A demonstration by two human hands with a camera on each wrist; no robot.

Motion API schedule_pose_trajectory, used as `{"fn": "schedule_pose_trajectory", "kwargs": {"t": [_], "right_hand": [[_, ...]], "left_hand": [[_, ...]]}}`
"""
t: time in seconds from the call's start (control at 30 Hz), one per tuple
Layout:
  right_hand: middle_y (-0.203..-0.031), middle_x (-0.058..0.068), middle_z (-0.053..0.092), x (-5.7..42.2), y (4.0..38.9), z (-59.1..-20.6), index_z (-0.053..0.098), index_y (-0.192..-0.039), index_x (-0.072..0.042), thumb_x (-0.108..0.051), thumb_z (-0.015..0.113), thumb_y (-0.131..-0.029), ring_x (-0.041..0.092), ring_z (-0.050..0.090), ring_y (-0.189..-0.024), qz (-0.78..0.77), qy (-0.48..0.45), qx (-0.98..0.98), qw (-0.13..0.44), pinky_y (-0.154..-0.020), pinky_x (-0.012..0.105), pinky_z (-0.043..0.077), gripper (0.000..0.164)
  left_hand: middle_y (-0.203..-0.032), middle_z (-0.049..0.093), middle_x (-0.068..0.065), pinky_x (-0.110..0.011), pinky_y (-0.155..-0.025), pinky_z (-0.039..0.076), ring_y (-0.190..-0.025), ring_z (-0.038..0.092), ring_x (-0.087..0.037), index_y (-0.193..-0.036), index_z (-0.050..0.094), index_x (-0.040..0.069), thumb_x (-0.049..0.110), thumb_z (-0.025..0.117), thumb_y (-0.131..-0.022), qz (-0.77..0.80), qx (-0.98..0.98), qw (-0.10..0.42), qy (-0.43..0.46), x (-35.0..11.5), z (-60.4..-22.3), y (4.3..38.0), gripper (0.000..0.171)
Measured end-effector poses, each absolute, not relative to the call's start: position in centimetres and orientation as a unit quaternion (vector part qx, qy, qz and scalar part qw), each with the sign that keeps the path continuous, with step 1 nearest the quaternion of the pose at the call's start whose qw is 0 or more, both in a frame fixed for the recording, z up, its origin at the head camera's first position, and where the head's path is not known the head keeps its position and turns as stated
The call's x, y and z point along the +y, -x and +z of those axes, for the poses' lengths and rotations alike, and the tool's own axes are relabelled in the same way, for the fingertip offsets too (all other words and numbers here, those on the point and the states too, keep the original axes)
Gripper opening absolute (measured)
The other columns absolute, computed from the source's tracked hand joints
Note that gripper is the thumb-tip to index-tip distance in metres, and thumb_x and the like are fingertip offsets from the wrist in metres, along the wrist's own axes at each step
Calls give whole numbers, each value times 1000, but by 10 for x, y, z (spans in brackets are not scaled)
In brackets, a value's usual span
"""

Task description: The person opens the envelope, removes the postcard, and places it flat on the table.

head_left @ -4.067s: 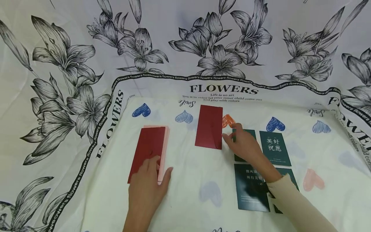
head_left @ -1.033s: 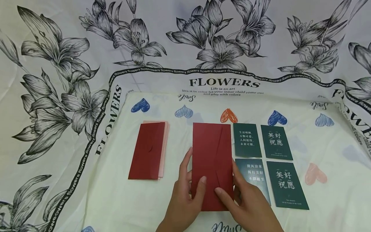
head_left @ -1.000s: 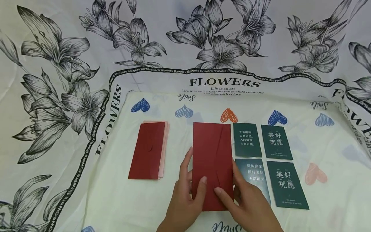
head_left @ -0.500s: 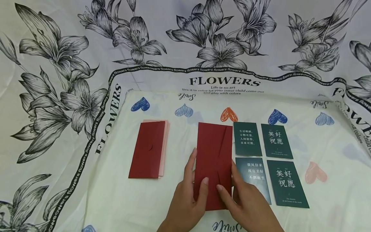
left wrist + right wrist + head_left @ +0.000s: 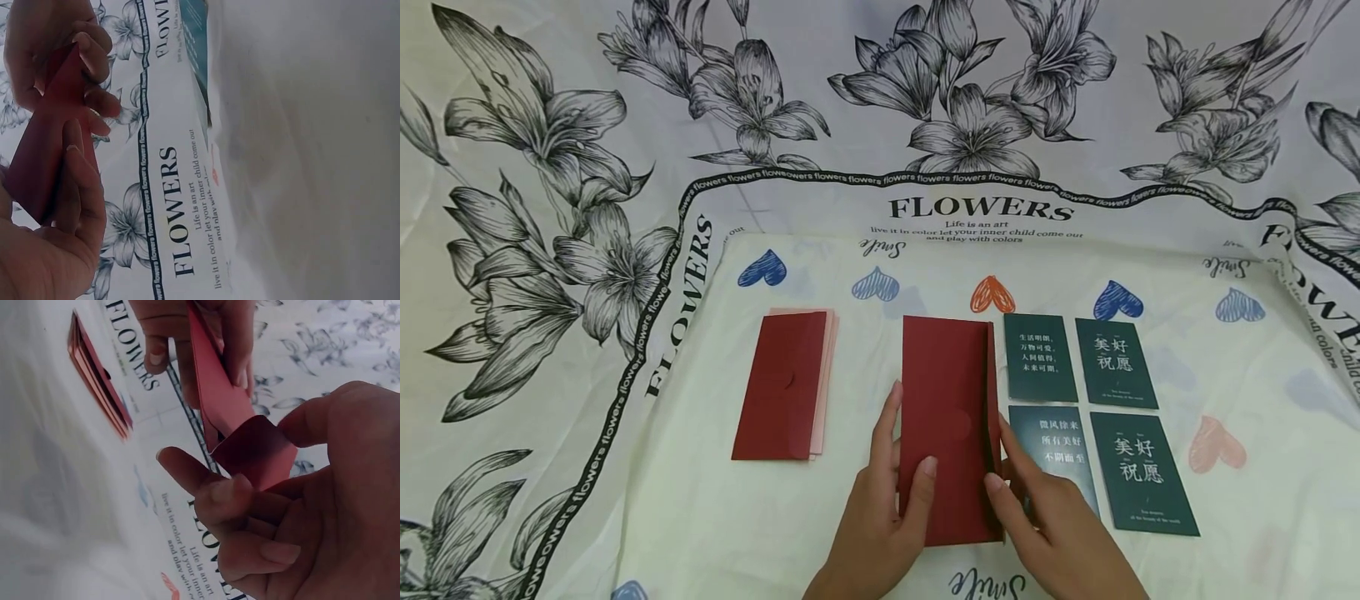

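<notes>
A red envelope [image 5: 943,400] is held upright in front of me between both hands. My left hand [image 5: 880,525] grips its left side, thumb across the front and fingers behind. On the other long side, my right hand [image 5: 1056,525] holds the edge, its thumb at the flap. That flap [image 5: 259,453] stands bent away from the body of the envelope in the right wrist view, with a dark gap along the fold. In the left wrist view the envelope [image 5: 53,147] appears edge-on between the two hands.
To the left lies a stack of envelopes [image 5: 778,392], red on top with pink below. Several green cards with white writing, such as this card [image 5: 1145,475], lie in two rows at the right. Everything rests on a cream cloth [image 5: 700,517] printed with hearts.
The red envelope was lifted off the cloth and brought to the front, the left hand leaving the stack. Lately its right-hand flap has come away, the right thumb shifting to the right.
</notes>
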State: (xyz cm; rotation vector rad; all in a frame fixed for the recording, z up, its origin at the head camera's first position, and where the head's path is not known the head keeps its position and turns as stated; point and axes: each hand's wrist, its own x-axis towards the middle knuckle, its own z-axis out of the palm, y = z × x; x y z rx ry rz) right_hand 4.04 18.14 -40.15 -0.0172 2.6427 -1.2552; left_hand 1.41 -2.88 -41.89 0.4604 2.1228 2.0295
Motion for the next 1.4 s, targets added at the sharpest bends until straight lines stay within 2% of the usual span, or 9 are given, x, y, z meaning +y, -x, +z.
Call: {"fn": "schedule_pose_trajectory", "kwargs": {"t": [0.1,0.3,0.4,0.53,0.67,0.8,0.97,1.17,1.4], "right_hand": [[-150,4,61,185,-43,-402,38,-165,-23,-34,56,-110,22,73,-115,-458,9,884,93,-79,32,64,58],[-120,-4,75,192,-46,-402,53,-151,-25,-18,56,-111,6,69,-83,-481,13,876,20,-61,26,59,41],[-117,-1,76,193,-46,-402,52,-151,-26,-10,61,-108,8,66,-71,-479,5,877,-27,-55,27,56,47],[-116,0,77,194,-45,-401,40,-160,-28,-1,67,-102,12,61,-62,-490,-15,869,-68,-49,26,50,70],[-107,0,74,193,-44,-403,29,-158,-14,9,69,-96,13,60,-66,-513,-17,851,-113,-45,27,43,78],[-107,0,67,191,-44,-408,43,-138,-5,11,68,-96,14,63,-71,-523,-12,842,-132,-47,27,45,51],[-115,-8,62,190,-43,-408,62,-125,-18,4,68,-100,12,63,-82,-496,-24,860,-120,-52,26,50,34],[-131,-9,57,188,-40,-409,67,-120,-19,-1,68,-102,12,60,-98,-507,-22,854,-118,-58,26,55,26],[-130,-8,56,180,-37,-409,72,-110,-19,-7,73,-100,14,57,-97,-513,-45,850,-109,-59,27,55,15]], "left_hand": [[-145,62,7,-29,-91,59,-120,71,-17,-170,2,36,18,55,-111,690,703,89,-149,-30,-419,-13,81],[-144,63,5,-33,-92,60,-124,69,-19,-170,2,38,16,55,-111,710,685,93,-137,-33,-419,-12,82],[-145,63,4,-35,-93,60,-127,68,-21,-169,2,38,14,54,-112,722,672,96,-138,-34,-419,-12,81],[-145,63,1,-36,-94,60,-126,68,-24,-170,1,37,11,52,-112,728,664,90,-147,-35,-419,-13,82],[-143,64,0,-37,-93,60,-125,69,-25,-170,2,38,10,53,-112,735,658,88,-138,-35,-417,-14,82],[-143,64,0,-38,-94,60,-126,69,-24,-169,3,38,10,53,-111,736,658,84,-133,-35,-415,-14,82],[-146,62,-3,-36,-95,59,-129,66,-25,-170,2,35,7,50,-112,732,661,73,-151,-36,-417,-15,80],[-149,60,-3,-37,-99,58,-131,65,-25,-170,2,30,5,50,-111,716,671,72,-179,-36,-420,-16,80],[-153,57,-3,-38,-100,57,-133,63,-24,-171,1,25,3,50,-111,699,681,63,-208,-36,-424,-16,81]]}}
